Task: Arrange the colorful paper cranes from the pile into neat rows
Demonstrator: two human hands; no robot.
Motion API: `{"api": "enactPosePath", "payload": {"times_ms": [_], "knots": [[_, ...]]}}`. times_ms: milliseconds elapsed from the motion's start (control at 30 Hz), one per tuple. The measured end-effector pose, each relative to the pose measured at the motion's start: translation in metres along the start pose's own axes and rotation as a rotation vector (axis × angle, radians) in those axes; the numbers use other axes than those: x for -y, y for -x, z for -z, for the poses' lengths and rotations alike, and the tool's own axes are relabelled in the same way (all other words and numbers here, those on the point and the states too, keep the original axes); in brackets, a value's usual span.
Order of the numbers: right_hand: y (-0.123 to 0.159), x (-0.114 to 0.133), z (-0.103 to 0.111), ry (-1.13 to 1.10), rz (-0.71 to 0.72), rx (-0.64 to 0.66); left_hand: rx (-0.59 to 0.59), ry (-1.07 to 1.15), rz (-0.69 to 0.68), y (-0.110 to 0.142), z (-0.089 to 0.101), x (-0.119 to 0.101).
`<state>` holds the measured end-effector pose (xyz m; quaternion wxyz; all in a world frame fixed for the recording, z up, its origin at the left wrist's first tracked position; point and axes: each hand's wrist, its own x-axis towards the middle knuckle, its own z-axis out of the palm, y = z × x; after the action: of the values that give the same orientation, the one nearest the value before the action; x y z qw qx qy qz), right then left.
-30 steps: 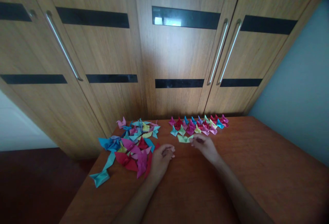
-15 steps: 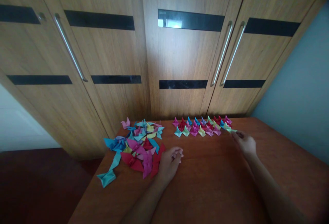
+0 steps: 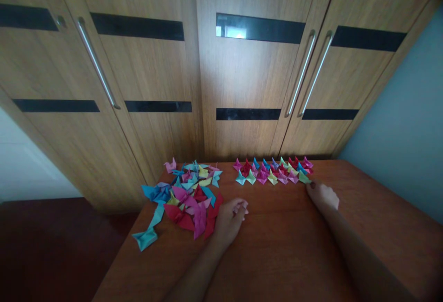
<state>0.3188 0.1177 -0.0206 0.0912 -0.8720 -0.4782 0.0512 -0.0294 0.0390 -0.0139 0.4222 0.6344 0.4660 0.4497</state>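
Note:
My right hand [image 3: 322, 196] has its fingers pinched at the right tip of a pale green paper crane [image 3: 303, 178], which sits at the right end of the front row. Beside it stand a pink paper crane [image 3: 293, 176] and several more in rows, in pink, red, blue, yellow and green. My left hand [image 3: 230, 221] rests on the table with curled fingers around a pale pink folded paper crane [image 3: 245, 209], mostly hidden by the fingers. Just left of that hand lies a loose pile of flat-folded paper cranes, among them a magenta one [image 3: 200, 219] and a red one [image 3: 180, 217].
The brown wooden table [image 3: 277, 251] stands against a wooden wardrobe [image 3: 242, 140] with metal handles. A teal folded paper crane [image 3: 145, 238] lies near the table's left edge. A pale blue wall [image 3: 408, 154] rises on the right.
My right hand has moved a little left and down, bringing the pale green crane to the end of the front row. My left hand stays in place.

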Motion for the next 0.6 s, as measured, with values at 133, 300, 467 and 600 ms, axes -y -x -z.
{"api": "enactPosePath", "payload": {"times_ms": [133,300,467,600], "knots": [[-0.001,0.002,0.0,-0.008,-0.002,0.0,0.006,-0.007,-0.005,0.001,0.0,0.0],[-0.001,0.0,-0.001,-0.03,0.049,-0.034,0.028,-0.037,-0.014,0.001,0.0,-0.002],[0.005,0.001,-0.002,-0.059,0.069,-0.075,0.036,-0.074,-0.011,0.001,0.0,-0.004],[0.016,0.005,-0.002,-0.074,0.038,-0.104,0.04,-0.076,-0.013,0.001,0.0,-0.002]]}}
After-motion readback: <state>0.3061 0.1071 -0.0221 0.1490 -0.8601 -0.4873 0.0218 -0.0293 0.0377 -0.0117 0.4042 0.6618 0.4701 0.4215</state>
